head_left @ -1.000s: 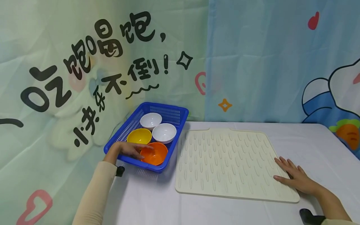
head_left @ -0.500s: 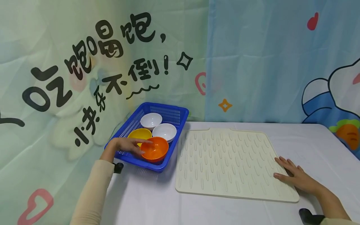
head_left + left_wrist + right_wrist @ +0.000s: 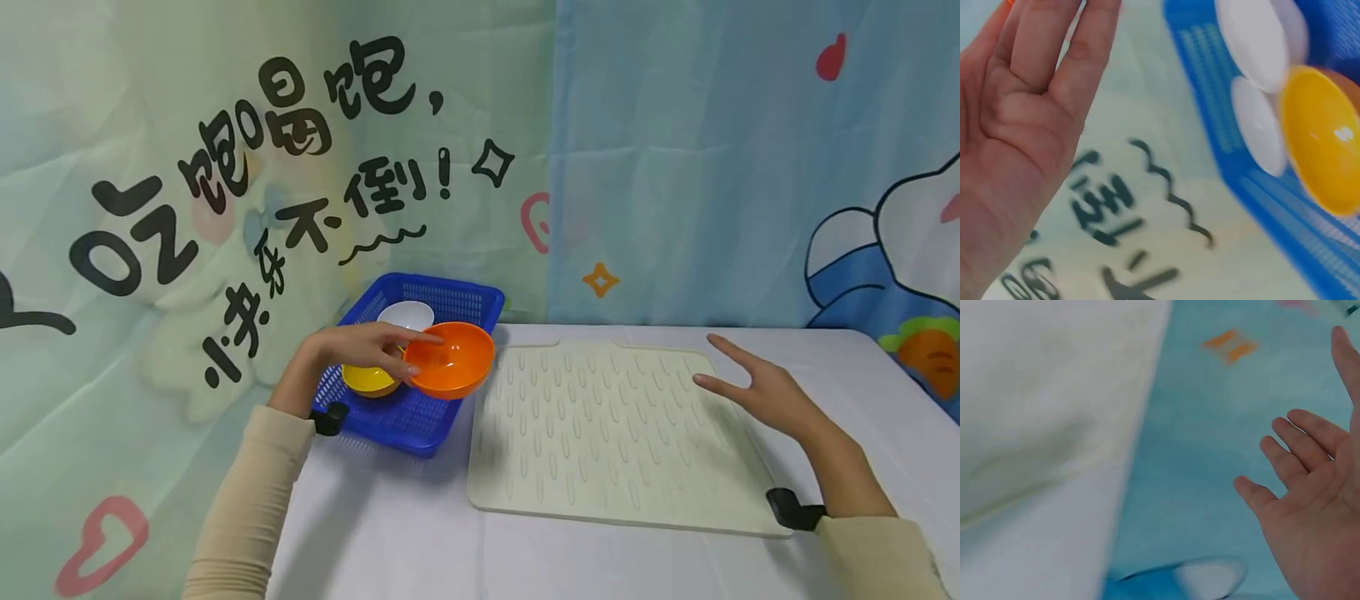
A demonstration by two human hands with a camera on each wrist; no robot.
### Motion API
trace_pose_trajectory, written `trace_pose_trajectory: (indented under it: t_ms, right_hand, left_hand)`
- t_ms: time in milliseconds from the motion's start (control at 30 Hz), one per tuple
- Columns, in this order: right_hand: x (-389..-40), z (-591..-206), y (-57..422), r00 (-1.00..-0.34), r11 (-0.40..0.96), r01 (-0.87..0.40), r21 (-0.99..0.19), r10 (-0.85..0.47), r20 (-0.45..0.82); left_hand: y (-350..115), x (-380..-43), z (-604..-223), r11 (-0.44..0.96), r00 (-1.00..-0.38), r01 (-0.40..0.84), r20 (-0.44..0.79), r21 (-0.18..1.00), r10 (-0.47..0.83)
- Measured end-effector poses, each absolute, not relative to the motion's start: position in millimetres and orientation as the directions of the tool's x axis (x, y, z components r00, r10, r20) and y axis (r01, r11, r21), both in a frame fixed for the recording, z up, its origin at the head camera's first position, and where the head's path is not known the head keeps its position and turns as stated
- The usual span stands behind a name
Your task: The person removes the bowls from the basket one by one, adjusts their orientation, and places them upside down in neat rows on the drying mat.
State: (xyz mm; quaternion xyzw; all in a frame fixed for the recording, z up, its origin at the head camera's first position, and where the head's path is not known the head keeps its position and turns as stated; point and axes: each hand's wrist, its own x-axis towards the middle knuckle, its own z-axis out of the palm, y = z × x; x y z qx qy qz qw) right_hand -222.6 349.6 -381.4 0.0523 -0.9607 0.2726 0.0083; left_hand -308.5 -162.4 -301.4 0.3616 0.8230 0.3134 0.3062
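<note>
An orange bowl hangs above the right side of the blue basket, its left rim pinched between the thumb and fingers of my left hand. Below it in the basket sit a yellow bowl and a white bowl; the left wrist view shows a second white bowl there, which the orange bowl hides from the head view. My right hand is raised over the right edge of the cream ridged mat, thumb and fingers spread, holding nothing.
A white-covered table carries the basket at left and the mat beside it. Printed cloth curtains stand close behind the table and along its left side.
My left hand has lifted the orange bowl out of its place in the basket, up and to the right. My right hand has risen from the mat's right edge.
</note>
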Motion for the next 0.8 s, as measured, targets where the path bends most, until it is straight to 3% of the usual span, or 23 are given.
trace_pose_trajectory:
  t_ms: [167,333,567,800]
  right_hand:
    - [-217.2,-338.4,293.3,-0.945,0.766,-0.323,-0.557,-0.225,0.238]
    - [-198.1,-308.8,247.7,-0.805,0.644,-0.586,-0.491,-0.395,0.442]
    - [-169.3,-288.7,209.4,-0.507,0.465,-0.847,-0.255,-0.567,0.649]
    - [-156.2,-298.1,188.1,-0.204,0.378,-0.926,0.016,-0.535,0.82]
  left_hand:
    - [-137.1,-296.6,-281.3,0.494,-0.464,0.503,-0.26,0.709,0.847]
    - [-114.7,-288.1,-264.0,0.41,-0.347,0.556,-0.247,0.723,0.905]
    - [-91.6,-277.2,-245.6,0.342,-0.24,0.601,-0.244,0.723,0.939]
    - [-75.1,-273.6,-237.9,0.254,-0.125,0.613,-0.225,0.748,0.966]
